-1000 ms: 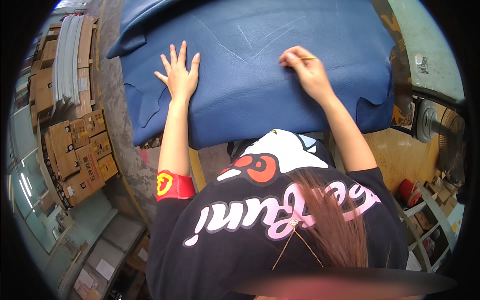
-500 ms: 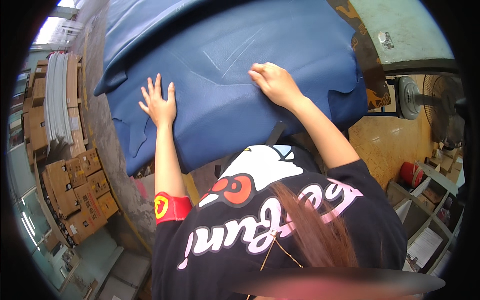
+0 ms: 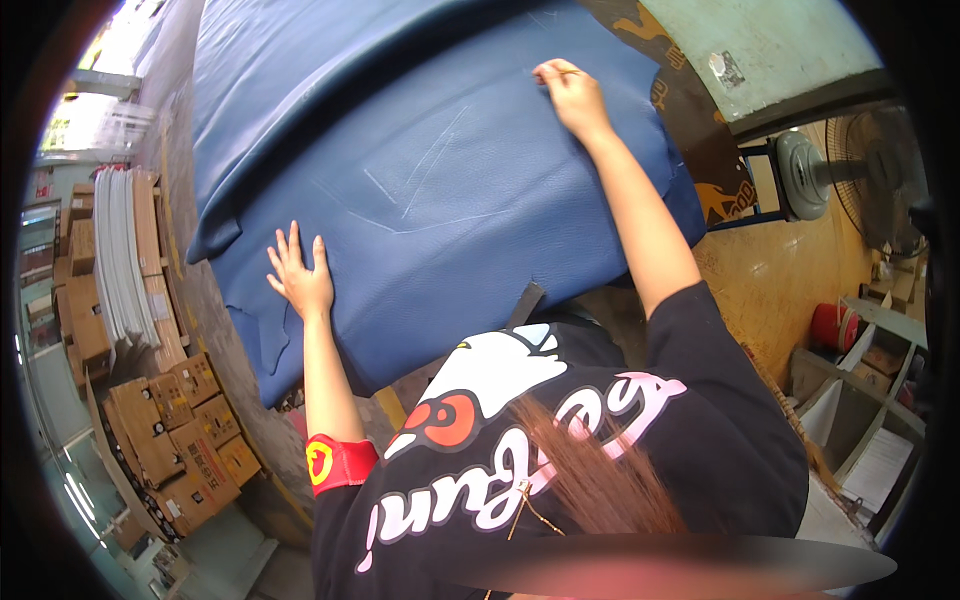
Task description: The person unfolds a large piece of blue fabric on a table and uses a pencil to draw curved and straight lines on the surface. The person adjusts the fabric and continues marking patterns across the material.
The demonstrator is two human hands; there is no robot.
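Observation:
A large sheet of blue leather (image 3: 440,270) is spread out before me, its far part raised in a long fold and its edges irregular. Pale drawn lines, some straight and one long and bent, mark its middle. Flat on the leather's left part lies my left hand (image 3: 303,283), fingers spread. My right hand (image 3: 576,100) is at the far right of the leather, beyond the pale lines, its fingers pinched together. Whatever is between those fingertips is too small to make out.
Stacked cardboard boxes (image 3: 185,440) and upright sheets (image 3: 128,265) stand at the left. To the right are a pale green surface (image 3: 800,45), a fan (image 3: 875,180), a red container (image 3: 832,327) and a compartmented shelf (image 3: 860,395). A patterned brown sheet (image 3: 722,180) shows beyond the leather's right edge.
My right hand has moved away from the bent pale line, farther out and to the right across the leather. My left hand still rests flat on the left part. The whole view has shifted.

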